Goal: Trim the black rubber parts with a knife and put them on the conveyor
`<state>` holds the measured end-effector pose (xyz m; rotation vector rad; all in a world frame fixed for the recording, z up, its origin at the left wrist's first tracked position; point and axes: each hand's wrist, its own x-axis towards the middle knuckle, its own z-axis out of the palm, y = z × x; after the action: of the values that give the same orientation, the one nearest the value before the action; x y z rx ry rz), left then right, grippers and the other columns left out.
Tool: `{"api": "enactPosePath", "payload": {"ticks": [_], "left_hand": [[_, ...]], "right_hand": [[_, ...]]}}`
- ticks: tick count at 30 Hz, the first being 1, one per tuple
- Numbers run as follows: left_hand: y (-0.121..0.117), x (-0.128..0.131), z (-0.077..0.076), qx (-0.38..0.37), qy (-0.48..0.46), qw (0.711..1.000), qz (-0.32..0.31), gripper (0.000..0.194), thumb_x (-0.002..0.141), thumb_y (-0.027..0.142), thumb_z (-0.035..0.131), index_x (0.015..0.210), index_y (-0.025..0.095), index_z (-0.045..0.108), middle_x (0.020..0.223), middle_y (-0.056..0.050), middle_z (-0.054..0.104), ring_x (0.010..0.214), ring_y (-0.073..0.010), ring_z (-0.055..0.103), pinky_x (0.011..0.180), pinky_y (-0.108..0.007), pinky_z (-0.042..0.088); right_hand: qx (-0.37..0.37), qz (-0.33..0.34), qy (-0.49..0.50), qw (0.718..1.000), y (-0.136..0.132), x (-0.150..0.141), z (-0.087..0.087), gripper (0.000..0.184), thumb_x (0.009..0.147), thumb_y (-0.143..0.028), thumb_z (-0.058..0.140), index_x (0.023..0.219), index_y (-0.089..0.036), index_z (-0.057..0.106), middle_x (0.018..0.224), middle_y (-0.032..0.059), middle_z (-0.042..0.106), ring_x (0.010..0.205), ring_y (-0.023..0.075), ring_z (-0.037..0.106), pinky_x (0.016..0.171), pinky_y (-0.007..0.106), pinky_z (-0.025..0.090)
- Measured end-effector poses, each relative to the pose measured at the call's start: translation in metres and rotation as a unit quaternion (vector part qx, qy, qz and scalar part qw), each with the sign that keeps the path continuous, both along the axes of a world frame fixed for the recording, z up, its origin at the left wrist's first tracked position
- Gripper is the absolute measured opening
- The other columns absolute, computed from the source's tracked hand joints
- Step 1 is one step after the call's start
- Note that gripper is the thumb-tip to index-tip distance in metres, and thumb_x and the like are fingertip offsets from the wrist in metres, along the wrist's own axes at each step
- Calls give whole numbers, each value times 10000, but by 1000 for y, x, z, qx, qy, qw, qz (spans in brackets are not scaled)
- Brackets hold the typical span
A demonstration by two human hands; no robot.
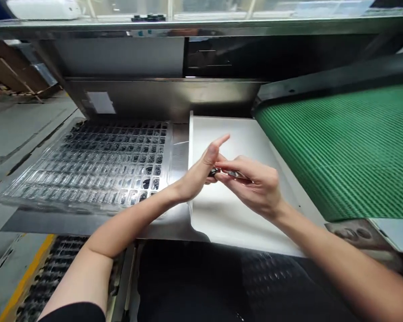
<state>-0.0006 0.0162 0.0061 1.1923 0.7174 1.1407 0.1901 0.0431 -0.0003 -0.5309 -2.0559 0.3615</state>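
My left hand (199,173) is above the white work surface, its thumb and fingers around a small black part (214,171). One finger of that hand points up and away. Close against it, my right hand (257,182) pinches a slim, shiny dark piece (234,173) between thumb and fingertips, and its tip meets the black part or nearly so. What kind of piece this is, I cannot make out. To the left of my hands lies a clear plastic tray (169,154) with rows of small pockets, many with black parts in them.
A green conveyor belt (349,143) runs along the right. The white board (228,223) has a raised left edge. At the back stands a metal panel (174,96) below a shelf (201,27). More black parts in trays (58,268) sit low at the left.
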Motion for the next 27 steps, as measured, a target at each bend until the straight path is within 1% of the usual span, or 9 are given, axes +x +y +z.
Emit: {"api": "enactPosePath", "payload": {"ticks": [3, 6, 8, 11, 13, 16, 18, 22, 27], "left_hand": [[-3, -1, -5, 39, 43, 998, -11, 948, 1047, 866, 389, 1793, 283, 325, 1014, -66, 596, 810, -193, 489, 621, -275, 370], [-1, 0, -6, 26, 33, 999, 1, 992, 990, 919, 441, 1757, 292, 397, 1008, -56, 595, 749, -169, 468, 591, -275, 337], [3, 1, -6, 4, -5, 1000, 12, 953, 977, 919, 489, 1677, 274, 508, 996, -48, 598, 668, -135, 430, 551, -272, 284], [8, 1, -6, -29, -71, 997, 26, 741, 1003, 810, 597, 1433, 212, 685, 971, -43, 628, 564, -90, 383, 504, -270, 250], [9, -1, -7, -29, -89, 995, 23, 568, 999, 682, 694, 1255, 176, 743, 903, -35, 643, 534, -82, 410, 483, -259, 272], [10, -5, -10, -10, -93, 996, 6, 408, 984, 532, 767, 1117, 146, 777, 787, -20, 647, 517, -87, 482, 463, -234, 330], [10, -7, -12, -2, -104, 995, -2, 350, 975, 467, 791, 1093, 137, 791, 778, -21, 673, 511, -89, 522, 454, -224, 380], [11, -7, -16, 8, -127, 992, -6, 269, 939, 353, 838, 1079, 127, 797, 783, -29, 719, 521, -104, 591, 466, -229, 487], [12, -6, -20, 13, -141, 990, -5, 211, 951, 289, 822, 1084, 130, 783, 801, -33, 740, 541, -118, 638, 494, -240, 552]], "right_hand": [[-10, 28, 4, 1000, 0, -2, -3, 154, 1044, -187, 761, 1168, -239, 836, 800, -1, 706, 629, 140, 603, 600, 294, 494], [-10, 58, 18, 998, -1, -4, -6, 181, 1041, -130, 747, 1167, -233, 826, 844, -1, 750, 638, 124, 620, 587, 270, 495], [6, 52, 30, 998, -1, -3, -5, 185, 1028, -113, 765, 1159, -231, 822, 852, -1, 766, 617, 117, 611, 580, 266, 495], [31, -14, 50, 998, -3, 0, 1, 151, 1005, -138, 819, 1128, -226, 818, 875, 11, 784, 583, 118, 584, 559, 282, 485], [43, -53, 56, 996, -3, 3, 5, 128, 1002, -140, 824, 1098, -223, 813, 873, 14, 781, 584, 122, 584, 555, 287, 484], [56, -55, 59, 995, -2, 5, 7, 139, 996, -110, 818, 1087, -214, 803, 837, 5, 753, 607, 119, 595, 546, 269, 482], [41, -45, 65, 996, -1, 4, 6, 150, 988, -96, 821, 1084, -208, 798, 813, -7, 728, 602, 107, 573, 521, 255, 446], [-39, -42, 81, 995, -1, 2, 2, 135, 984, -109, 835, 1068, -207, 794, 708, -51, 625, 539, 82, 452, 482, 265, 329], [-106, -52, 90, 989, -4, 2, 1, 100, 988, -151, 837, 1060, -211, 804, 750, -31, 662, 583, 94, 501, 501, 275, 326]]}}
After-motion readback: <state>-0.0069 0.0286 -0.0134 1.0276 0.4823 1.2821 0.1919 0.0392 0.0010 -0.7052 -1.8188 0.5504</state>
